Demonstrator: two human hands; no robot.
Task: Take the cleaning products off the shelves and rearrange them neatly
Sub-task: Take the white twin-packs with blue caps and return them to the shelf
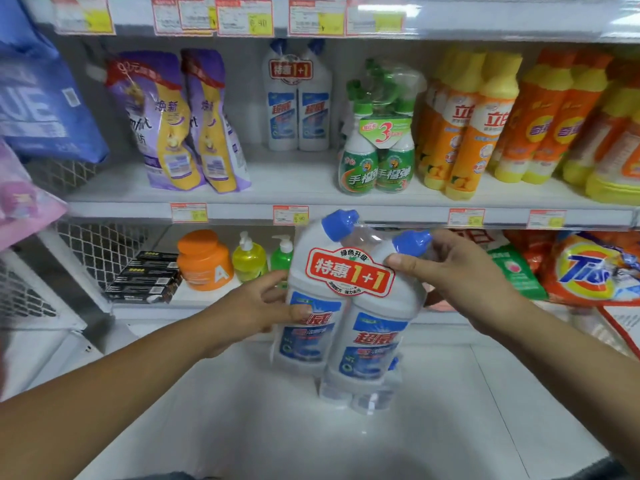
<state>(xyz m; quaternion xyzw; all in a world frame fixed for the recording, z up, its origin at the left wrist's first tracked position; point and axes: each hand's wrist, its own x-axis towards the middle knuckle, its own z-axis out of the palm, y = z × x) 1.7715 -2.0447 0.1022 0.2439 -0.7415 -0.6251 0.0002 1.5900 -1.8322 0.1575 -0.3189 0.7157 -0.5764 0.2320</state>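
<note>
Centre frame: one twin-pack [346, 306] of two white bottles. The left hand [256, 306] fingers [275, 277] grasp its side, and the right hand [450, 268] clasps the neck under one blue cap [412, 242]. A second twin-pack [298, 98] stands upper centre.

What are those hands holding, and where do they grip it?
A twin pack of white bottles: left hand grips its side, right hand its neck.

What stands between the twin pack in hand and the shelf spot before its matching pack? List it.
Nothing visible. The twin pack, held by left hand and right hand, is below the middle shelf; the spot before the matching pack lies open between purple pouches and spray bottles.
</note>
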